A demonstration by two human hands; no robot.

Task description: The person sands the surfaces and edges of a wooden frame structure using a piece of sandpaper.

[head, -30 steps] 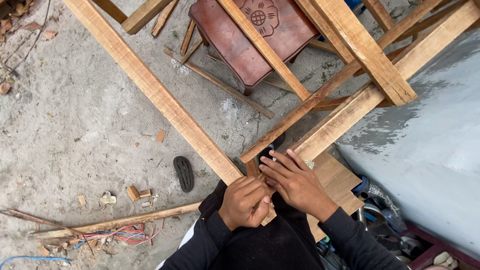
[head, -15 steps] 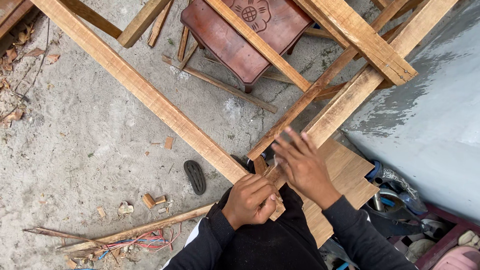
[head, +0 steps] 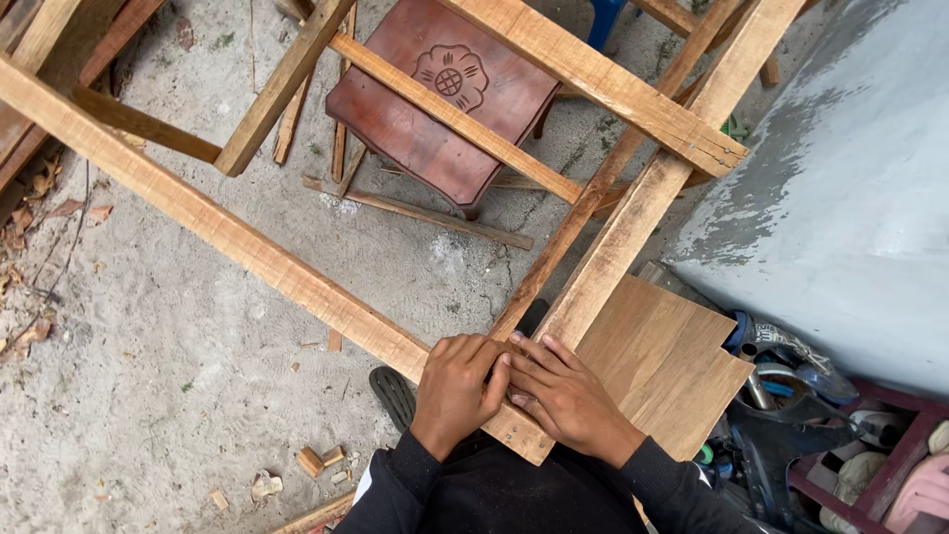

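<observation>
Both hands, left [head: 457, 388] and right [head: 565, 400], press flat, holding nothing, on the frame's near corner [head: 524, 440], long rail [head: 227, 232] running off up-left.

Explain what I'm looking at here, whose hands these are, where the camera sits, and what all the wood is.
The picture comes from a camera worn on a person's head, looking straight down. The left hand and right hand are that person's own, pressed side by side on the corner where two long wooden beams meet. Neither hand grips a tool. Below lie a sandy concrete floor, a dark red carved stool, a flat wooden board and small wood offcuts.
</observation>
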